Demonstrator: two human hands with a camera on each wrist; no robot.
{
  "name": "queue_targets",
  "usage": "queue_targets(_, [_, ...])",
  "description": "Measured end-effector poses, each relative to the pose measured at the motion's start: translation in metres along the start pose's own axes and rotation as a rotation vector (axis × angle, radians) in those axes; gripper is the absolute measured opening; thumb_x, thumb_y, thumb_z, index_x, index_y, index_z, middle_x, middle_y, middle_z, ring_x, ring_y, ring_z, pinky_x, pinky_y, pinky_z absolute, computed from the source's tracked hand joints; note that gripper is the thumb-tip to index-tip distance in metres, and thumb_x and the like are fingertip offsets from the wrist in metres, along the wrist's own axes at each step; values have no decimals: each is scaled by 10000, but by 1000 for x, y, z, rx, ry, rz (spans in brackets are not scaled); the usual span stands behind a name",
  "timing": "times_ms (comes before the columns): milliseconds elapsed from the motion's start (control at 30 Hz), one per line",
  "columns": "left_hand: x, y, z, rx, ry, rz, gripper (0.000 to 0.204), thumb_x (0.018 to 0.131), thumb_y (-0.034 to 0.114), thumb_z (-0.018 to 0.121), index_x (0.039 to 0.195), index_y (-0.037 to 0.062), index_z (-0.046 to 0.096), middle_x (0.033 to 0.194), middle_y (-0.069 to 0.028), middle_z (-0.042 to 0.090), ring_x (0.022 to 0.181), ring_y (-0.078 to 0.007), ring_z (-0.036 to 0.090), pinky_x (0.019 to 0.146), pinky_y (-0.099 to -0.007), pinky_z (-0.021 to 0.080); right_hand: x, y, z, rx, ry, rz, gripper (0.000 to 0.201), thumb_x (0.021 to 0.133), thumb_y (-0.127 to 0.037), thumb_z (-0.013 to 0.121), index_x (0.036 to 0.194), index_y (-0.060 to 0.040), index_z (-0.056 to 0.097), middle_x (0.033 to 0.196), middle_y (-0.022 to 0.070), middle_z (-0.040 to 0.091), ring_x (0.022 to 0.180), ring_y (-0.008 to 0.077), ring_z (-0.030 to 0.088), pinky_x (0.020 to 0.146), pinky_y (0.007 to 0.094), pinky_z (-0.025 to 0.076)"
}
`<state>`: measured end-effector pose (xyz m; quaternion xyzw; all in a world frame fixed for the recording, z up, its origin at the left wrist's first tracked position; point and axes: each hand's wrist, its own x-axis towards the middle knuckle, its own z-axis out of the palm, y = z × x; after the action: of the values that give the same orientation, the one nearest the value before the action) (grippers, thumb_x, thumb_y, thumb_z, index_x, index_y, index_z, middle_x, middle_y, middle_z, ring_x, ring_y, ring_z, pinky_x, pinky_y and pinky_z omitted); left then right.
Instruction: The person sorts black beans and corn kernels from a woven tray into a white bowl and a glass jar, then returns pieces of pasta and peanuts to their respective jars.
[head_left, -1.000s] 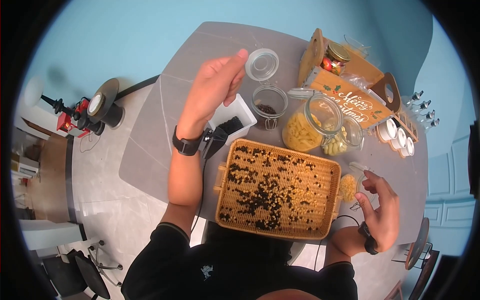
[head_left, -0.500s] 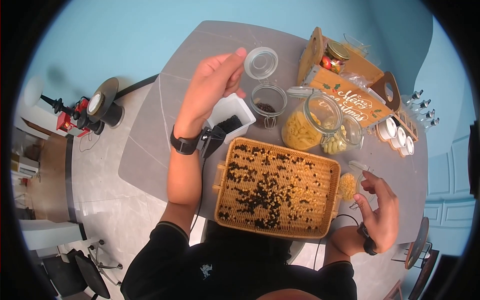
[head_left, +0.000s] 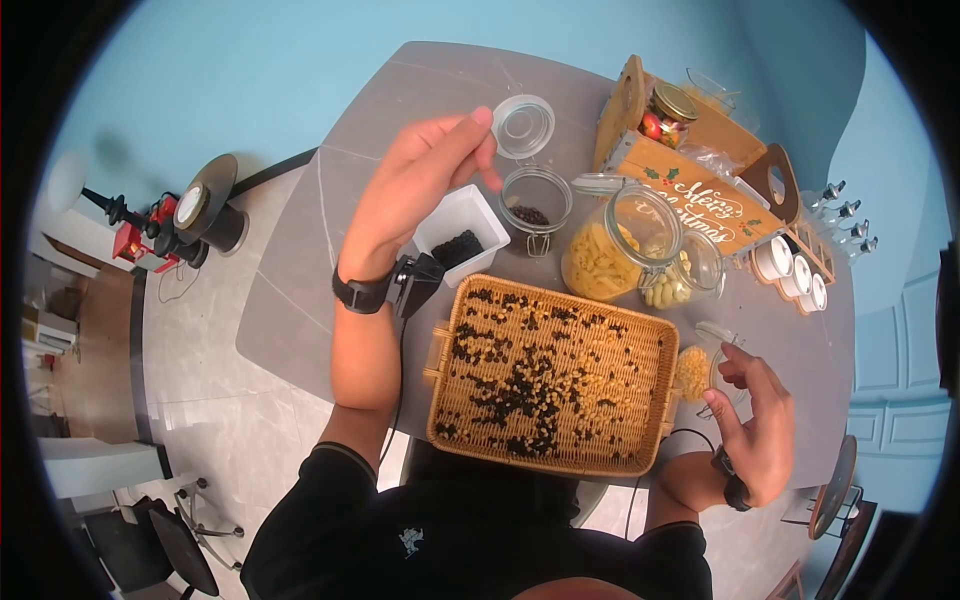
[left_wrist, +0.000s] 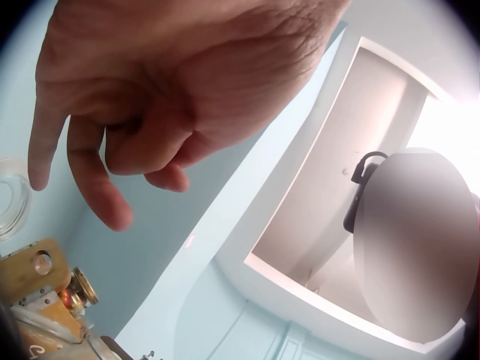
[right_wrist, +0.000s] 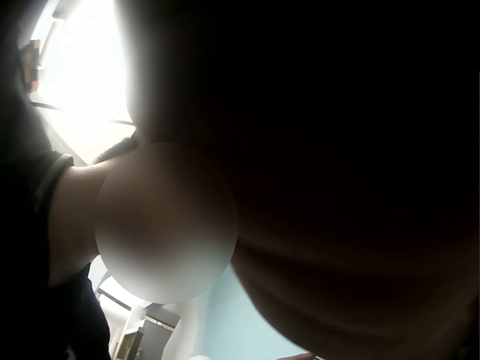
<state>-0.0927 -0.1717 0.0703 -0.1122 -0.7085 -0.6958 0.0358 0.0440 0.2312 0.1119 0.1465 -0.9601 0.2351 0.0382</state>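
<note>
My left hand (head_left: 425, 180) is raised above the white square tub (head_left: 470, 208), which holds small black beans (head_left: 458, 248). In the left wrist view the fingers (left_wrist: 97, 187) hang loosely bent, and nothing shows between them. A wicker basket (head_left: 560, 463) sits in front of my body, scattered with black beans and yellow kernels mixed together. To its right my right hand (head_left: 757, 430) hovers with fingers and thumb loosely spread, nearest a glass jar of yellow kernels (head_left: 693, 373). No object shows in this hand. The right wrist view is mostly dark.
Behind the basket stand an open clip-top jar (head_left: 537, 205) with dark contents, a large jar of pasta (head_left: 600, 262) and a smaller jar (head_left: 668, 290). A wooden crate (head_left: 690, 190) and white cups (head_left: 793, 270) stand at the back right of the grey table (head_left: 300, 270).
My left hand has shifted slightly down and to the left, and one of its fingers now reaches further out. The right hand, basket and jars stay almost where they were.
</note>
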Motion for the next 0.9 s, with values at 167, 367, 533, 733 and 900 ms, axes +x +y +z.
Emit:
queue_targets(167, [-2,1,-2,-28,11,-22,465,1171,374,471,837,77,598,664,13,530,759,-100,610,1144,-390,515,1,0,0,1,-6,-4,495,900,-193,849,1317,16,684,1002,202,726,891,366,704,826,422,566])
queue_targets(367, [-1,-1,-6,42,-64,-1,432,1170,361,471,896,73,641,664,21,506,793,-105,635,1063,-356,543,2,0,2,20,-14,-5,490,898,-176,848,1315,19,682,1009,203,726,912,369,709,842,422,569])
queue_targets(533, [-3,2,-3,75,-90,53,419,1162,357,503,982,41,710,693,-1,597,827,-134,670,972,-330,534,2,-4,0,11,-28,-4,478,897,-158,846,1308,22,682,1034,203,727,924,367,713,852,422,573])
queue_targets(733, [-3,-2,-4,87,-77,125,409,1154,334,525,1204,4,762,1077,-90,782,1059,-205,739,1092,-359,516,1,-6,1,7,-45,-17,465,891,-136,845,1299,23,687,1043,200,726,938,364,720,847,421,572])
queue_targets(900, [-7,2,-6,131,-53,130,403,1149,305,533,1313,4,746,1317,-135,759,1235,-244,720,1176,-398,485,4,-7,2,9,-65,-41,464,889,-134,843,1297,22,687,1042,200,723,931,365,717,841,421,570])
